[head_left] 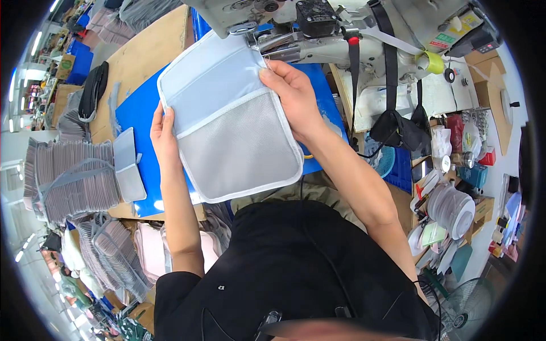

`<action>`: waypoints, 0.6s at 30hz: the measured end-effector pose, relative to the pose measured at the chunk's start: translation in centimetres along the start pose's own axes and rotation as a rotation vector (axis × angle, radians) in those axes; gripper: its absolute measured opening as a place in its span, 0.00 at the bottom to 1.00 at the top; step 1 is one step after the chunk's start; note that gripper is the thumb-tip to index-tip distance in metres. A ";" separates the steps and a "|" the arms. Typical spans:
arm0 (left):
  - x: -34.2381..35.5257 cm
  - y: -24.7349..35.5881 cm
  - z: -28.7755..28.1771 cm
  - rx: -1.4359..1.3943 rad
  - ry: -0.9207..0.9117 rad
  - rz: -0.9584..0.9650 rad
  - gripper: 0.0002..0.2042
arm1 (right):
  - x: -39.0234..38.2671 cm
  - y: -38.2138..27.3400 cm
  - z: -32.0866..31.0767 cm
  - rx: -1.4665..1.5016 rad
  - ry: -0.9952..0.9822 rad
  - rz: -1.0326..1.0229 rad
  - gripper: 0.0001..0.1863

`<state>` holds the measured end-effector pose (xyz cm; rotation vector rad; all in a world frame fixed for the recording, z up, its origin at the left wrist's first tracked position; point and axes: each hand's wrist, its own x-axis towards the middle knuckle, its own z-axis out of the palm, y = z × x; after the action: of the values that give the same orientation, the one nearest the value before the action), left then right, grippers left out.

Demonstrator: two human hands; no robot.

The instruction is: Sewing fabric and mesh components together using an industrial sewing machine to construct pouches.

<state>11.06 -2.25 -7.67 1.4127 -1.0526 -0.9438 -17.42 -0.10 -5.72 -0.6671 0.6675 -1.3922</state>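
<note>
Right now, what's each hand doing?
Left hand: holding the grey fabric panel by its left edge.
Right hand: holding the same panel by its upper right edge.

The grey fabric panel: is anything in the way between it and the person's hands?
Nothing visible is. The left hand touches the grey fabric panel at its left edge; the right hand grips its upper right edge. The panel's far end meets the sewing machine, where details are hidden.

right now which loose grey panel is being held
The white-edged mesh panel, between left hand and right hand; the other loose panel lies at the left edge of the blue sheet.
</note>
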 end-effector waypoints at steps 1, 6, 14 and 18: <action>0.6 0.1 -0.4 0.000 -0.002 0.003 0.24 | 0.2 0.0 0.2 0.001 0.000 -0.003 0.16; 1.5 0.8 -0.9 -0.062 -0.028 0.048 0.23 | -1.1 -1.1 -0.9 -0.166 0.096 -0.046 0.16; 2.0 1.3 -0.8 -0.111 -0.045 0.018 0.23 | -0.4 -6.6 -4.8 -0.262 0.334 -0.492 0.14; 1.8 1.8 -1.1 -0.119 -0.055 0.000 0.24 | -2.4 -4.5 -3.7 -0.309 0.328 -0.369 0.11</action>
<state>12.44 -3.71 -5.76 1.2946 -1.0202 -1.0340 -23.28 1.92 -4.62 -0.8442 1.0741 -1.7812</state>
